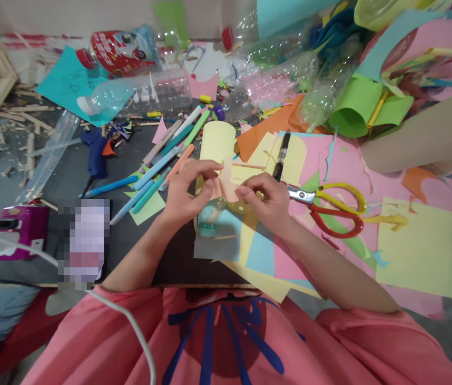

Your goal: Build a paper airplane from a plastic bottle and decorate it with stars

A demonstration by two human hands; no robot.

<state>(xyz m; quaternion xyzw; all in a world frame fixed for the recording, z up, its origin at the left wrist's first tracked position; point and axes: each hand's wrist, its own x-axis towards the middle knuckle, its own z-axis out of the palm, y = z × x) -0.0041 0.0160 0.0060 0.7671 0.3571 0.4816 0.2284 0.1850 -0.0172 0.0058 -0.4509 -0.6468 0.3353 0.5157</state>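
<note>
A small pale-peach piece of paper (229, 184) is held up between my two hands. My left hand (188, 187) curls its thumb and index finger around the paper's left edge. On the other side, my right hand (268, 200) pinches its lower right part. Under the paper lies a clear plastic bottle with a green cap (207, 228), partly hidden by my hands. A pale-yellow paper roll (218, 141) stands just beyond my fingers. Scissors with yellow and red handles (310, 200) lie beside my right hand, near a black pen (282, 152).
Several markers (149, 171) lie left of my hands, near a blue glue gun (96, 152) and a phone (87, 240). Plastic bottles (149, 91) line the back. Coloured paper sheets (422, 248) and scraps cover the right. A white cable (130, 315) crosses the front left.
</note>
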